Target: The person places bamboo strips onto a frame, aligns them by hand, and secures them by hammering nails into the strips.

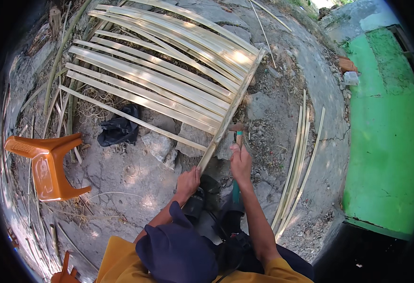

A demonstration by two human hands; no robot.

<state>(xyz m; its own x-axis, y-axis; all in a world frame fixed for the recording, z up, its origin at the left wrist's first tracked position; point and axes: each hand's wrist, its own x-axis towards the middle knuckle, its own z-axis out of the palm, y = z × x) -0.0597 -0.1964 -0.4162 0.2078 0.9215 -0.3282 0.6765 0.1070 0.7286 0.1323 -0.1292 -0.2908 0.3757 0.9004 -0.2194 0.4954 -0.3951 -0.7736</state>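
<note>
My right hand (240, 164) is closed round the green handle of a hammer (238, 128). The hammer's head is up beside the right edge of a split bamboo rail (235, 106); I cannot tell whether they touch. At the rail's near end, my left hand (187, 183) grips it with the fingers partly hidden. Several pale bamboo slats (150, 78) run from the rail to the far left, roughly side by side with uneven gaps. The nearest slat (136, 119) stands apart from the others.
An orange plastic chair (51, 170) lies tipped at the left. A black plastic bag (119, 126) and rocks (160, 145) lie under the slats' near side. Loose bamboo strips (294, 165) rest on the ground at the right, before a green wall (384, 155).
</note>
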